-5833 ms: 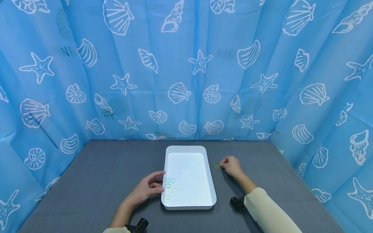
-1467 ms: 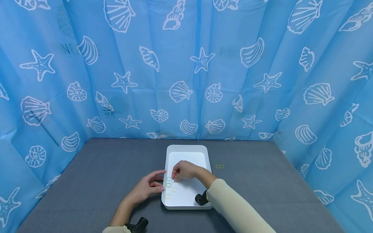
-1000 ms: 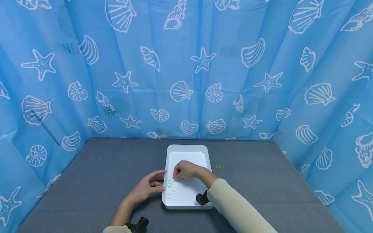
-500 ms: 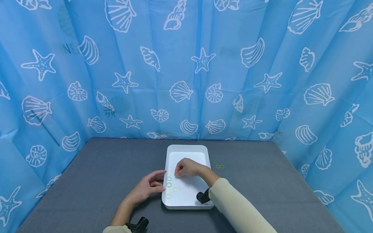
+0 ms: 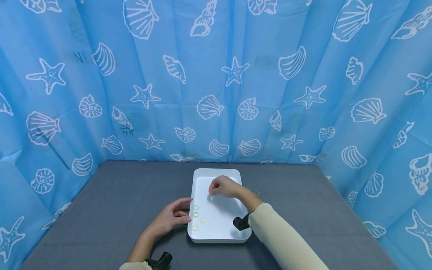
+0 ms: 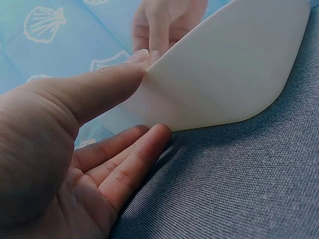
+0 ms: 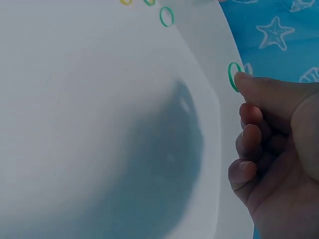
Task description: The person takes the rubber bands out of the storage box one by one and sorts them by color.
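Right wrist view shows the right hand [image 7: 279,159], fingers curled, pinching a thin green rubber band [image 7: 233,76] at its fingertip above the white tray [image 7: 99,124]. Head view: left hand [image 5: 170,217] rests relaxed against the tray's left rim, beside small rubber bands [image 5: 195,214] lying inside. Grey table [image 5: 118,195], two bands [image 5: 256,193] right of the tray.

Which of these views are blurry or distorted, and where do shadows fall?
Head view: sharp, wide-angle bowing of the curtain. Left wrist view: left hand close and soft, tray evenly lit. Right wrist view: dark shadow on the tray floor, right hand dim.
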Demonstrator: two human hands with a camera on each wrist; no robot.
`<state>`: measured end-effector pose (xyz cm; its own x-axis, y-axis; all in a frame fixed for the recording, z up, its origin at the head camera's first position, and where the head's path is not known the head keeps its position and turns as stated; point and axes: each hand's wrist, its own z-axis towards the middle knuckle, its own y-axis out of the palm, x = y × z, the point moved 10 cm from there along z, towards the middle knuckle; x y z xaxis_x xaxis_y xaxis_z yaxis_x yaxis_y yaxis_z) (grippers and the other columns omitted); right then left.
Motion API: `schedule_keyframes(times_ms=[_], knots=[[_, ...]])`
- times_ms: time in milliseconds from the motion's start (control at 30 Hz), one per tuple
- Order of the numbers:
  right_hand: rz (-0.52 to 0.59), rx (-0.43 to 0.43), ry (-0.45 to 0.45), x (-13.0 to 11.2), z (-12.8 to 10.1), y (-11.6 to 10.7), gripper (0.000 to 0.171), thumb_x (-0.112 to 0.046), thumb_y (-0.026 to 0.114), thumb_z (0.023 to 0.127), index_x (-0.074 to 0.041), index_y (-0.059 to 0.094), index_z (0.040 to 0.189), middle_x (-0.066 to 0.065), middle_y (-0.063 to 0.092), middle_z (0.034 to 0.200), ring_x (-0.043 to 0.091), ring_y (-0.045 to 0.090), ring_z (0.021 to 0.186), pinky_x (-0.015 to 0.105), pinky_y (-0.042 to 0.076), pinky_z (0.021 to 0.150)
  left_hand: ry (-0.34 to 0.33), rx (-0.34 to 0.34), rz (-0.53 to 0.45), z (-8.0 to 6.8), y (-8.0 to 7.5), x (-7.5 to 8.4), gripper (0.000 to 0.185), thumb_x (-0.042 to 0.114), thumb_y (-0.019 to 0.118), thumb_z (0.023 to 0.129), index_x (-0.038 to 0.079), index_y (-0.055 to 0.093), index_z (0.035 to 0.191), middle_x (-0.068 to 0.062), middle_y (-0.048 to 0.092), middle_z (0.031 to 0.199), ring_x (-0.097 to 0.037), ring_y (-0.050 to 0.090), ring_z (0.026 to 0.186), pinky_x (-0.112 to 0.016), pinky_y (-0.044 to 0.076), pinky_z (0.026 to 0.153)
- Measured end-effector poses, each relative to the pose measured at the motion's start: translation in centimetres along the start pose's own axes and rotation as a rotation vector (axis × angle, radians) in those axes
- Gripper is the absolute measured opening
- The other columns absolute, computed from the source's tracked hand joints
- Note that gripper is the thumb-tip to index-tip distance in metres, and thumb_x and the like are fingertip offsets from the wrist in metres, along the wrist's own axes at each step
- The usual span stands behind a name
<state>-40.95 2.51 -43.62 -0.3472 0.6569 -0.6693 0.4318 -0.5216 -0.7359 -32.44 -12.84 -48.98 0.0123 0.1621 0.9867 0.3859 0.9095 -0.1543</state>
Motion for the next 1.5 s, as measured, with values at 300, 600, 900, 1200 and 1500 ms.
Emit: schedule_keyframes(times_ms=[300,600,900,1200,1500], knots=[[0.047,0.129,0.056,2.3,-1.0,-3.5,0.008,-0.006,0.068,0.091,-0.007,0.068,0.083,0.0,0.06,0.078,0.016,0.052,0.075,0.031,0.045,0.07,0.008,-0.004,0.013,0.1,0.0,0.0,0.066,0.017,0.073,0.088,0.006,0.042,0.145,-0.019,0.053,0.13,-0.025,0.063,0.1,-0.036,0.053,0.082],[0.031,0.251,0.049,4.4,-2.5,-5.8,0.008,-0.004,0.065,0.091,-0.006,0.068,0.084,0.001,0.059,0.077,0.017,0.05,0.07,0.03,0.043,0.063,0.002,-0.005,0.002,0.0,-0.1,0.0,0.066,0.017,0.073,0.088,0.005,0.042,0.146,-0.021,0.053,0.131,-0.025,0.063,0.1,-0.036,0.053,0.081],[0.064,0.37,0.061,6.8,-4.0,-7.5,0.005,-0.004,0.066,0.091,-0.003,0.068,0.086,0.003,0.058,0.075,0.017,0.05,0.068,0.031,0.044,0.063,0.006,-0.003,0.004,0.0,-0.1,-0.1,0.066,0.017,0.073,0.088,0.006,0.042,0.146,-0.021,0.053,0.132,-0.025,0.063,0.1,-0.036,0.053,0.082],[0.074,0.464,0.081,9.3,-5.8,-8.5,0.005,-0.004,0.065,0.093,0.0,0.067,0.09,0.005,0.061,0.08,0.018,0.051,0.069,0.032,0.045,0.062,-0.002,-0.011,-0.003,0.0,0.0,-0.1,0.067,0.018,0.073,0.089,0.005,0.041,0.146,-0.021,0.053,0.132,-0.025,0.063,0.1,-0.036,0.053,0.081],[0.048,0.535,0.117,11.4,-6.6,-9.0,0.005,-0.004,0.068,0.09,-0.001,0.069,0.086,0.004,0.064,0.08,0.017,0.053,0.069,0.033,0.045,0.062,0.011,-0.008,0.0,0.0,0.0,-0.2,0.066,0.016,0.073,0.089,0.006,0.041,0.146,-0.021,0.053,0.132,-0.025,0.063,0.1,-0.036,0.053,0.082]])
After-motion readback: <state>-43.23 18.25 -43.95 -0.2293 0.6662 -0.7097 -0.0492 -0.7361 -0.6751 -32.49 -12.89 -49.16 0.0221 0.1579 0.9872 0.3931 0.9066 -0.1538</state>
